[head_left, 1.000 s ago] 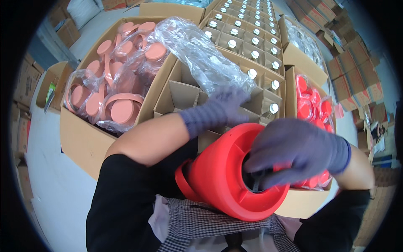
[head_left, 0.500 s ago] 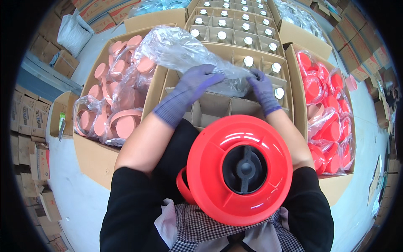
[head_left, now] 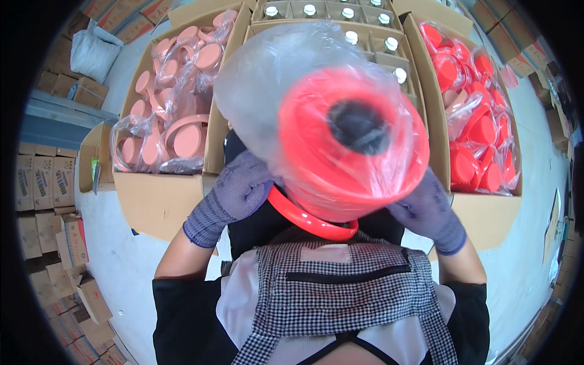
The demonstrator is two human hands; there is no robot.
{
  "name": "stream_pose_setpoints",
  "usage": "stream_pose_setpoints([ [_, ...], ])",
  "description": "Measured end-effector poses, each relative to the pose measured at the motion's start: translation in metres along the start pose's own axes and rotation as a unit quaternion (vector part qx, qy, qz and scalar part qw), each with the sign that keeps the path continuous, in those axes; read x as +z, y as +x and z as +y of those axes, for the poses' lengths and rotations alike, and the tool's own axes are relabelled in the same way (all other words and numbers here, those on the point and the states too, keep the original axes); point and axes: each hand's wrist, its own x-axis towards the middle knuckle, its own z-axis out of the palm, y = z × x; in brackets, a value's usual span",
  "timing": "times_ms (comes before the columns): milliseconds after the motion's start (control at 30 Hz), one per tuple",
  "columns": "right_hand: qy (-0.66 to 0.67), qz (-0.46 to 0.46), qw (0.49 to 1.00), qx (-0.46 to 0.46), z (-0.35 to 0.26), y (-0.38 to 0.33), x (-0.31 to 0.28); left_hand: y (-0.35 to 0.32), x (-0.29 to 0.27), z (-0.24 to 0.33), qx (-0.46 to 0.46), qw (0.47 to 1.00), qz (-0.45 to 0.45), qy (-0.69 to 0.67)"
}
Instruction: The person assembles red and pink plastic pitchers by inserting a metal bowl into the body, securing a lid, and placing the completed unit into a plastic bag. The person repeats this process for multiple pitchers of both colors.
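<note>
closest in is a checked apron (head_left: 328, 304) with a black zip (head_left: 347, 275) across its pocket. just past that there's a red jug body (head_left: 310, 134), held up in front of the divided carton (head_left: 393, 59) and covering that carton's near edge. its red handle (head_left: 310, 223) sticks out low on the near side, and a dark round opening (head_left: 359, 126) shows in the top, kinda blurry. a clear plastic bag (head_left: 255, 85) is over the jug, puffed out toward the divided carton's left edge. left hand (head_left: 237, 188), purple-grey glove, has its fingers curled narrow on the bag's hem, right beside the handle. right hand (head_left: 431, 210), same kind of glove, is at the other side with its fingertips behind the bag, so i can't tell if it's gripping anything.

further out, pink parts (head_left: 190, 141) fill the left carton (head_left: 159, 204) up to its near edge, and red parts (head_left: 483, 129) do the same in the right carton (head_left: 486, 220). white-capped bottles (head_left: 390, 44) stand toward the divided carton's far right corner. way back, a white sack (head_left: 96, 52) sits past the left carton's left edge.
</note>
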Motion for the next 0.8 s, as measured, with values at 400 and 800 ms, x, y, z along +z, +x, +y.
stream_pose_setpoints([
  [400,-0.126,-0.078,0.977,-0.152,0.025,-0.024,0.081,-0.021,0.038,0.073,0.012,0.987,-0.143,0.074],
  [800,0.365,-0.031,0.922,0.127,0.016,-0.004,0.05,-0.022,-0.061,0.131,-0.129,0.894,0.257,-0.344],
])
